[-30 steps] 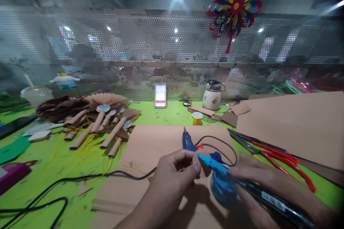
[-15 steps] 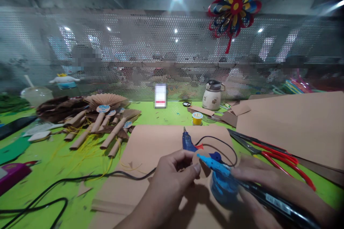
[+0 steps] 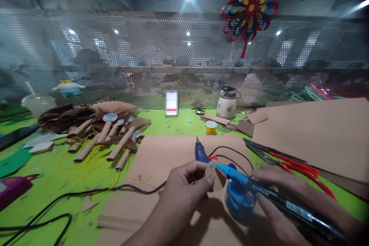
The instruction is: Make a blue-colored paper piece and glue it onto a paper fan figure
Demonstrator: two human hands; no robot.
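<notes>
Between thumb and fingers, my left hand (image 3: 184, 190) pinches a small round brown paper disc (image 3: 219, 180). A small blue mark shows near the disc's upper left edge. My right hand (image 3: 285, 200) is closed on a black-barrelled blue marker (image 3: 269, 192), slanted with its blue tip at the disc's upper part, just right of the mark; contact is hard to tell. Beneath the marker sits a small round blue-tinted container (image 3: 240, 201), partly covered. Beyond the disc, a blue glue gun (image 3: 201, 152) lies with its nozzle pointing away and its lower part hidden.
Brown paper (image 3: 167, 148) covers the green table (image 3: 57, 177). Finished paper fans (image 3: 113, 109) with yellow strings lie left, above a black cable (image 3: 121, 186). Red-handled scissors (image 3: 300, 173) rest at right. A yellow thread spool (image 3: 211, 127), phone (image 3: 172, 103) and flask (image 3: 226, 103) stand farther back.
The marker's tip has shifted slightly right on the disc, uncovering the blue mark. My right hand has moved a little; my left hand stays nearly where it was.
</notes>
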